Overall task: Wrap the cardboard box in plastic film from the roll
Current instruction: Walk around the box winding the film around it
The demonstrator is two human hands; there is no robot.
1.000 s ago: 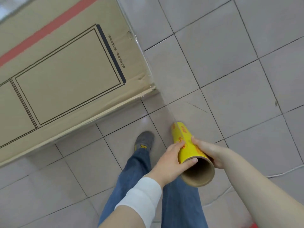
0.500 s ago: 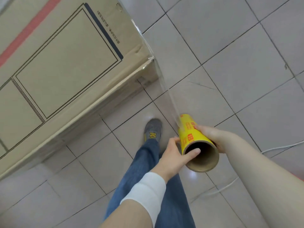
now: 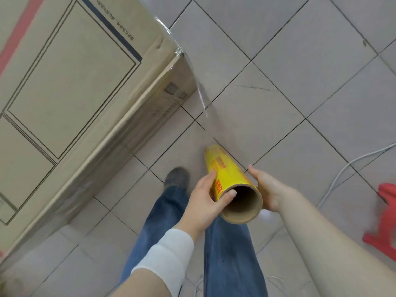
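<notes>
One large cardboard box fills the upper left, cut off by the top and left edges, so its full length cannot be seen. It stands closed on the tiled floor, and whatever it holds is hidden. Black outlined panels and a red stripe mark its upper face; a line of small print there is too blurred to read. Its near side looks hazy under wrapped plastic.

A taut sheet of plastic film runs from the box's near corner down to the yellow roll, almost invisible apart from glints along one edge. Legs in blue jeans reach down the middle, with one grey shoe showing.

The roll is held low in front of the legs, well apart from the box. Its long axis is steeply tilted: the open cardboard core faces up at the camera and the far end points down at the floor.

The hands are apart, one on each side. The left hand grips the roll with its thumb hooked over the core's rim. The right hand clasps the opposite side, its fingers mostly hidden behind the roll.

A red stool is cut off at the right edge, near a white cable.
</notes>
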